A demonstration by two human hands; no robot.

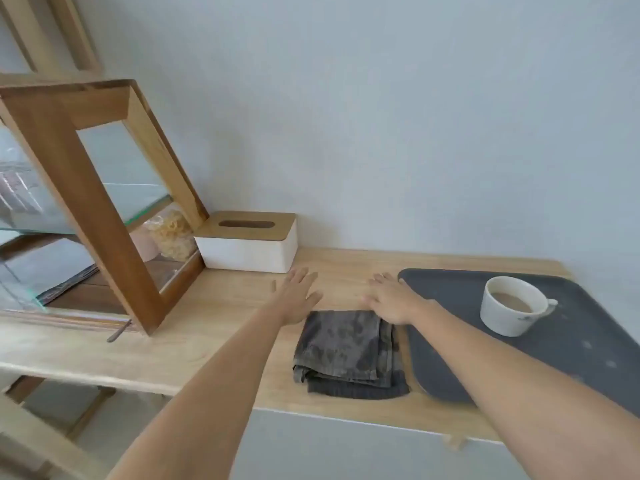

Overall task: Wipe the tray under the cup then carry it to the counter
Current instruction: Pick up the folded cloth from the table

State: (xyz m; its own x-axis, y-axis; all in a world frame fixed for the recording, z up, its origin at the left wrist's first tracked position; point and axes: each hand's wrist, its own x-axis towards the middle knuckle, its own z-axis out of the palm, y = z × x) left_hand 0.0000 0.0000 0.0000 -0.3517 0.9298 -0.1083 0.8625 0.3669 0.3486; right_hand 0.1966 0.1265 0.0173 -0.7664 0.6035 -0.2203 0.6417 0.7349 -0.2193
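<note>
Pale wall ahead, a light wooden table (221, 344) running under it; tissue box (250, 241) at the back, a glass-fronted wooden cabinet (86, 209) off to my left. Both my hands are out flat, fingers spread, gripping nothing — left hand (297, 296) over bare wood, right hand (393, 300) with its heel on the far corner of the folded grey cloth (346, 353), fingertips near the tray's corner. The dark tray (571, 344) sits just right of the cloth; the white cup (512, 304) stands on it, full of milky coffee; pale specks dot the tray. I'd say nothing's wiped yet — this is the reach for the cloth; next I close on it, and the cup needs lifting gently, it's brim-high.
</note>
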